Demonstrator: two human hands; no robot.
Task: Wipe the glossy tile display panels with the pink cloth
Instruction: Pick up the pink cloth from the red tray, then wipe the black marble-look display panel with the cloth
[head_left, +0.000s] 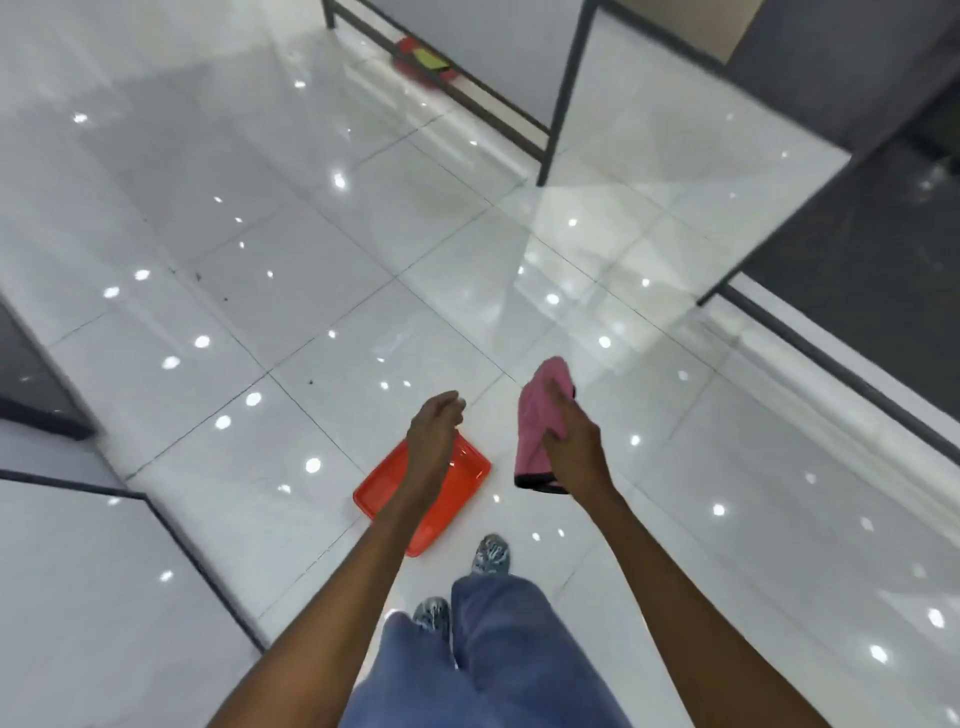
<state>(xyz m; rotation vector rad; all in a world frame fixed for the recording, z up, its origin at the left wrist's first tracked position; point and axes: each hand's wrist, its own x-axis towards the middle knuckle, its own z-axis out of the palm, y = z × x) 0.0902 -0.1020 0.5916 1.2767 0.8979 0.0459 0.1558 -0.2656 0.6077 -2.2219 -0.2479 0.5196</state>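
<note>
My right hand grips the pink cloth, which hangs down from it above the floor, its dark-edged lower end free. My left hand hovers beside it with loosely curled fingers and holds nothing. A glossy white tile display panel in a dark metal frame stands ahead on the right, and a dark glossy panel lies further right. Another white panel sits at the lower left. Neither hand touches a panel.
An orange tray lies on the glossy white floor under my left forearm. My legs in blue trousers and patterned shoes stand just behind it. A red object sits under the far frame. A dark panel edge shows at left.
</note>
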